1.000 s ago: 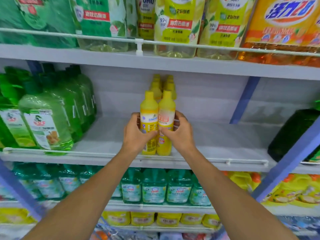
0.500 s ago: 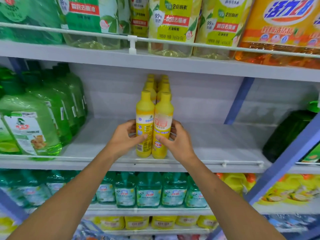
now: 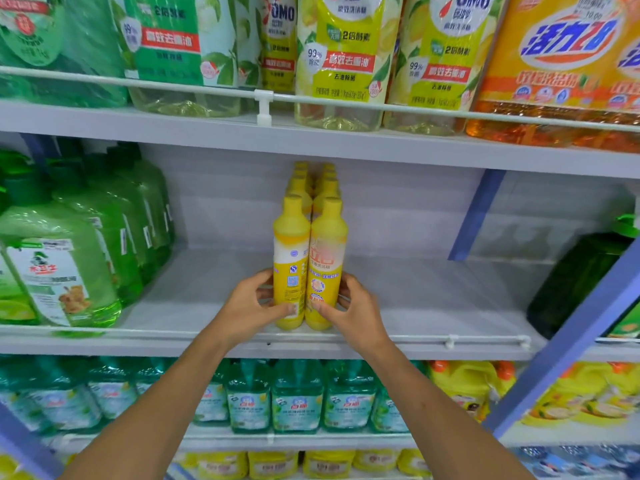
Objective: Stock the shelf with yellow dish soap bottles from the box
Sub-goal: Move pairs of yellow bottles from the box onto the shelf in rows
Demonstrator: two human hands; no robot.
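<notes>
A: Left hand (image 3: pixel 247 306) and right hand (image 3: pixel 356 311) — fingers grasping a yellow bottle (image 3: pixel 291 261) each, pair touching, bases down at the shelf (image 3: pixel 433 306) front edge, behind the rail (image 3: pixel 450 339).

B: Seat them flat, slide straight back, flush against the row of bottles (image 3: pixel 313 181) behind. Keep them upright. Box not in view.
</notes>
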